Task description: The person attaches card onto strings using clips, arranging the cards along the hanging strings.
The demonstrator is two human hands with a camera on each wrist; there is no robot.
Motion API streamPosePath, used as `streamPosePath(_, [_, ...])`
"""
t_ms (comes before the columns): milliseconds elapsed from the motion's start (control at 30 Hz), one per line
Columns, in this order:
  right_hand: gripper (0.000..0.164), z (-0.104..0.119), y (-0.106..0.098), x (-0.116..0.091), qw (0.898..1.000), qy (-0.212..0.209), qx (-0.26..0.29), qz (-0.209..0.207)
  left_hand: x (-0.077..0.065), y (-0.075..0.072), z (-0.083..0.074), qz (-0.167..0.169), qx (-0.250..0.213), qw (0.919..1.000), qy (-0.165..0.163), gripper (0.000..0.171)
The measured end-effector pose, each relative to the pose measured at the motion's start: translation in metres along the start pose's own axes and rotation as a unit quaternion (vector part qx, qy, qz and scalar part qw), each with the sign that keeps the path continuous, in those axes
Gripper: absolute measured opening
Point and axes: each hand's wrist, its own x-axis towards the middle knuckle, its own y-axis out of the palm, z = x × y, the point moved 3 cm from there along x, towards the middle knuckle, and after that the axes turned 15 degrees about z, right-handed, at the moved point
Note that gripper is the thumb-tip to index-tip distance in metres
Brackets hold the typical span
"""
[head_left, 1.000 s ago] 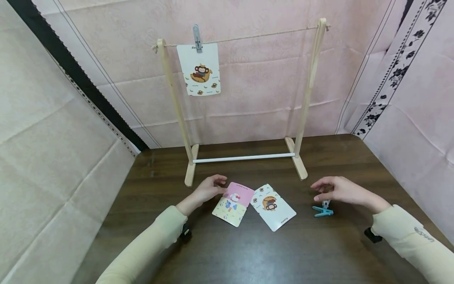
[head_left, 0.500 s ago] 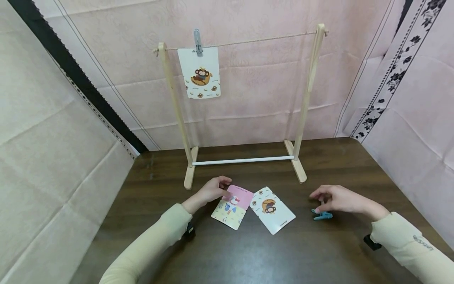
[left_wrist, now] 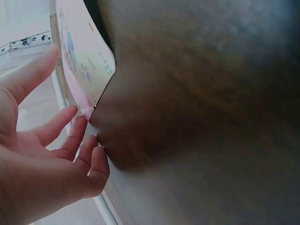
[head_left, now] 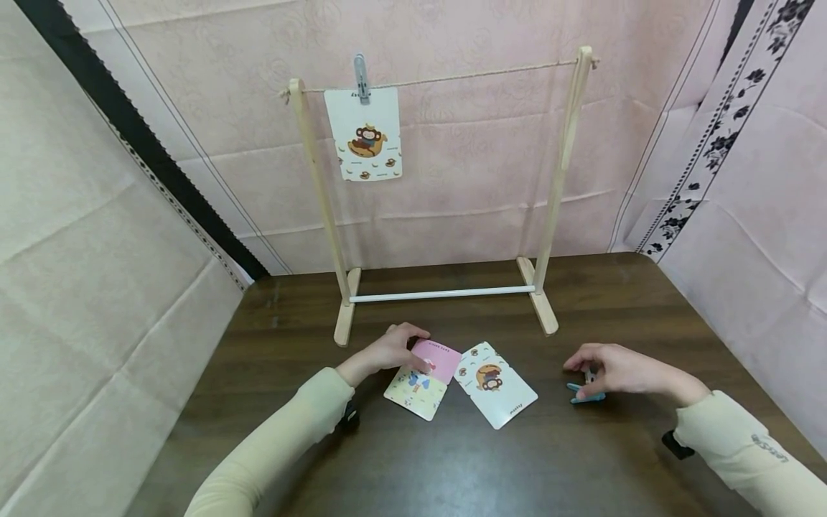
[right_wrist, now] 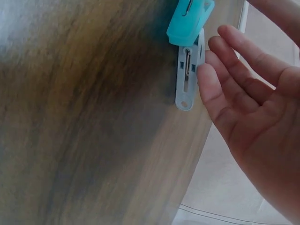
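Note:
My left hand (head_left: 390, 350) reaches over the pink-and-yellow card (head_left: 416, 397) on the table, thumb above its face and fingers by its far left edge. The left wrist view shows the thumb and fingers spread apart, fingertips right at the card's pink edge (left_wrist: 85, 104). A white monkey card (head_left: 510, 402) lies to the right, corner to corner with it. Farther right, my right hand (head_left: 623, 370) hovers with loosely bent fingers around two clothespins. One clothespin is teal (right_wrist: 190, 23); the other clothespin is grey (right_wrist: 182, 89), with the fingertips beside it.
Behind the cards stands a wooden rack (head_left: 332, 230) with a white lower bar (head_left: 446, 294) and a string (head_left: 478, 75) along its top. A grey clothespin (head_left: 361, 75) holds another monkey card (head_left: 381, 118) at the string's left. Pale cloth (head_left: 452, 194) hangs close behind the brown table (head_left: 452, 477).
My left hand has moved right and farther over the pink-and-yellow card. The right hand has come down to the clothespins and now partly covers them. The head view has shifted slightly.

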Motion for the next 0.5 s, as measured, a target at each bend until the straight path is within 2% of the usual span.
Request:
streamPosePath(300, [0.046,0.0027,0.0023,0.0018,1.0,0.003,-0.021,0.017,-0.0018,-0.0017,-0.0031,0.012,0.025,0.9996,-0.001,0.063])
streamPosePath(500, [0.043,0.0022,0.0039,0.004,0.999,-0.016,-0.033,0.021,-0.0026,-0.005,-0.002,0.018,0.025,0.9995,-0.009,0.06])
